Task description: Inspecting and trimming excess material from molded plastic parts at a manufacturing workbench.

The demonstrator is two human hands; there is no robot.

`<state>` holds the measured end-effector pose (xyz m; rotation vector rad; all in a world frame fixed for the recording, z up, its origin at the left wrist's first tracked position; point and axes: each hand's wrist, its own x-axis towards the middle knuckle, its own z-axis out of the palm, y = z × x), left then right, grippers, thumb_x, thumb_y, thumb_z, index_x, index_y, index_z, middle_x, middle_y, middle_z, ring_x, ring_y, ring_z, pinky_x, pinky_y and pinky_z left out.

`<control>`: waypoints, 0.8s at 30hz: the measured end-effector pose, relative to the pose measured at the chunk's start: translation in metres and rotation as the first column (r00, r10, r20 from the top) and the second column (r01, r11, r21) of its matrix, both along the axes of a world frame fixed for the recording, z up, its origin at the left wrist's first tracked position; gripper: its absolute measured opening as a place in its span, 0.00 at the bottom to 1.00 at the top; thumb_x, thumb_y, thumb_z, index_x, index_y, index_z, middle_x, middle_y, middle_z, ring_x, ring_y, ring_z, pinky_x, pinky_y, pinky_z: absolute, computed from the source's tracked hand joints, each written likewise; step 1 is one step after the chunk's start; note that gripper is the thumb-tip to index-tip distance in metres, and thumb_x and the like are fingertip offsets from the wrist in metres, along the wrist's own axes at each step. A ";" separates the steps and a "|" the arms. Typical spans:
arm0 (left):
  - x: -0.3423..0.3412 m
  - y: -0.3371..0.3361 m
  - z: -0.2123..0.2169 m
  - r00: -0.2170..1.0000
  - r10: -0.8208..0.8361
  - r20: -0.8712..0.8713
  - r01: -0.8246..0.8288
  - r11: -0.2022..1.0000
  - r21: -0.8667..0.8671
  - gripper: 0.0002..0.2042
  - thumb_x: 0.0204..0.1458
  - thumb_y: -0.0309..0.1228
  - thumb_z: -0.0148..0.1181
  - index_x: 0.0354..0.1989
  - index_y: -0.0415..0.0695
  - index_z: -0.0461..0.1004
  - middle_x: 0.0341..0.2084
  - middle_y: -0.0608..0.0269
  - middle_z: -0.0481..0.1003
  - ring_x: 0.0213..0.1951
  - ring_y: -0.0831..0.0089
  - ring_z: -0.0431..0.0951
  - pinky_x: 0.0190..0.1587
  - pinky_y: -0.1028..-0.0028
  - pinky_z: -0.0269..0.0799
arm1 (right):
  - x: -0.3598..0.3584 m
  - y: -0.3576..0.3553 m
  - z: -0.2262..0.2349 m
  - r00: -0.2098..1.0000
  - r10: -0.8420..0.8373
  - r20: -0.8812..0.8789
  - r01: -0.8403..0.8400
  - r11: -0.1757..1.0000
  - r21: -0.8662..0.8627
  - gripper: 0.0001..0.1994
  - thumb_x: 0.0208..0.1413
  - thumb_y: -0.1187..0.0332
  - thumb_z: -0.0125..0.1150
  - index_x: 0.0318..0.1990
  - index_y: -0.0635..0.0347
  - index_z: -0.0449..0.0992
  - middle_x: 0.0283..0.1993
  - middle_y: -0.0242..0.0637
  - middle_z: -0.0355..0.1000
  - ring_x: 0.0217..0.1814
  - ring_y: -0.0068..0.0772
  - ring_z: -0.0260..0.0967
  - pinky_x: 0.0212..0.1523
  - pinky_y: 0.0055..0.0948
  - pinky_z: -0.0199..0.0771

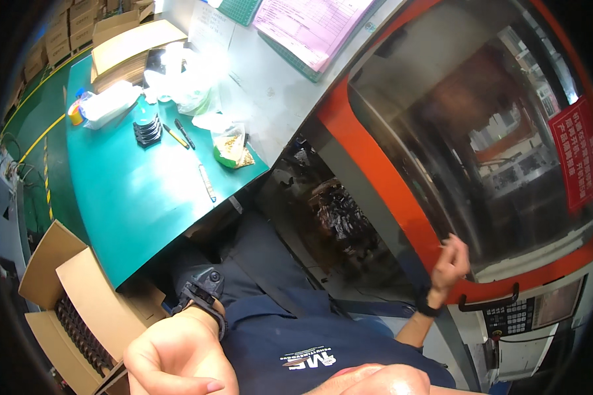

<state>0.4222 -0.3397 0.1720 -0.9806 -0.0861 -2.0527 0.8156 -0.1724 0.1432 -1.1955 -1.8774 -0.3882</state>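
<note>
My left hand [178, 355] is close at the lower edge, its fingers curled and partly cut off by the frame. Whether anything lies in it is hidden. A black strap with a small camera-like device [207, 282] is round that wrist. Further right, my right hand [449, 264] is raised in front of the orange door frame [402, 197] of a machine, a dark band on its wrist. Its fingers are bent together and slightly blurred; I cannot make out anything in them, nor whether they touch the frame. Below it is a dark door handle [487, 299].
A green-topped table [132, 217] bears black parts [147, 131], pens [176, 135], a utility knife [207, 183] and a bag of small brass-coloured pieces [230, 150]. An open carton [99, 296] of dark parts is at left. The machine has a keypad panel [509, 318].
</note>
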 end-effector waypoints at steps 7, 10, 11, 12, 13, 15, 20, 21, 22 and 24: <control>-0.002 -0.010 -0.027 0.966 -0.258 0.026 0.253 0.959 0.132 0.14 0.38 0.16 0.61 0.12 0.44 0.62 0.12 0.75 0.67 0.17 0.86 0.70 0.23 0.86 0.70 | 0.123 -0.049 0.042 0.509 -0.803 -0.309 0.790 0.293 0.539 0.22 0.60 0.57 0.57 0.55 0.64 0.69 0.55 0.57 0.63 0.59 0.53 0.59 0.59 0.49 0.59; -0.008 0.008 -0.006 0.946 -0.303 -0.114 0.315 0.942 0.113 0.10 0.46 0.21 0.60 0.21 0.45 0.63 0.18 0.76 0.65 0.19 0.88 0.68 0.21 0.86 0.66 | 0.114 -0.044 0.028 0.359 -0.924 -0.130 0.872 0.283 0.400 0.31 0.60 0.51 0.55 0.62 0.63 0.61 0.59 0.69 0.52 0.64 0.67 0.52 0.62 0.54 0.56; -0.009 0.017 0.001 0.930 -0.314 -0.190 0.335 0.938 0.091 0.08 0.52 0.24 0.59 0.28 0.46 0.64 0.21 0.77 0.64 0.21 0.89 0.67 0.21 0.86 0.64 | 0.124 -0.044 0.025 0.325 -0.930 -0.171 0.888 0.238 0.393 0.31 0.58 0.51 0.56 0.63 0.61 0.60 0.58 0.68 0.54 0.62 0.66 0.55 0.60 0.54 0.58; -0.012 0.016 0.002 0.934 -0.304 -0.186 0.324 0.941 0.092 0.08 0.51 0.24 0.58 0.27 0.46 0.64 0.21 0.77 0.64 0.21 0.89 0.67 0.21 0.86 0.64 | 0.125 -0.039 0.027 0.303 -0.929 -0.215 0.901 0.205 0.384 0.31 0.57 0.51 0.57 0.63 0.58 0.60 0.57 0.67 0.57 0.60 0.65 0.57 0.58 0.54 0.60; -0.015 0.015 0.002 0.938 -0.294 -0.182 0.314 0.945 0.094 0.08 0.51 0.23 0.58 0.27 0.46 0.65 0.21 0.77 0.64 0.21 0.89 0.67 0.21 0.86 0.64 | 0.127 -0.038 0.031 0.319 -0.908 -0.271 0.929 0.242 0.282 0.30 0.56 0.52 0.58 0.63 0.56 0.60 0.54 0.66 0.60 0.56 0.63 0.60 0.55 0.53 0.61; -0.023 0.011 0.002 0.945 -0.276 -0.175 0.296 0.950 0.100 0.08 0.50 0.22 0.58 0.26 0.46 0.65 0.21 0.77 0.64 0.21 0.89 0.67 0.21 0.86 0.64 | 0.135 -0.035 0.036 0.311 -0.889 -0.337 0.942 0.239 0.237 0.27 0.54 0.55 0.59 0.61 0.51 0.63 0.43 0.55 0.69 0.49 0.56 0.65 0.49 0.49 0.64; -0.036 0.006 -0.006 0.943 -0.289 -0.167 0.311 0.942 0.129 0.08 0.48 0.19 0.58 0.24 0.46 0.65 0.21 0.76 0.64 0.21 0.88 0.68 0.20 0.85 0.63 | 0.148 -0.041 0.030 0.480 -0.814 -0.328 0.877 0.441 0.191 0.12 0.53 0.55 0.60 0.35 0.51 0.81 0.38 0.51 0.71 0.48 0.51 0.64 0.49 0.46 0.66; -0.036 0.009 -0.007 0.933 -0.312 -0.180 0.338 0.931 0.137 0.08 0.48 0.19 0.58 0.24 0.46 0.66 0.21 0.75 0.64 0.21 0.88 0.69 0.20 0.85 0.63 | 0.149 -0.043 0.030 0.489 -0.817 -0.305 0.872 0.452 0.187 0.12 0.53 0.54 0.60 0.35 0.49 0.81 0.39 0.53 0.72 0.49 0.53 0.63 0.49 0.46 0.66; -0.035 0.012 -0.009 0.922 -0.336 -0.194 0.366 0.919 0.145 0.08 0.47 0.19 0.57 0.24 0.45 0.66 0.21 0.75 0.65 0.21 0.88 0.69 0.19 0.85 0.63 | 0.149 -0.045 0.031 0.497 -0.821 -0.282 0.868 0.463 0.182 0.13 0.52 0.53 0.59 0.36 0.48 0.81 0.40 0.55 0.72 0.50 0.54 0.63 0.50 0.46 0.66; -0.038 0.011 -0.008 0.904 -0.374 -0.205 0.409 0.897 0.166 0.08 0.46 0.20 0.58 0.22 0.46 0.66 0.21 0.76 0.65 0.20 0.87 0.68 0.19 0.85 0.63 | 0.130 -0.040 0.035 0.498 -0.807 -0.318 0.864 0.492 0.105 0.12 0.52 0.53 0.60 0.35 0.48 0.81 0.39 0.55 0.71 0.50 0.54 0.63 0.49 0.47 0.66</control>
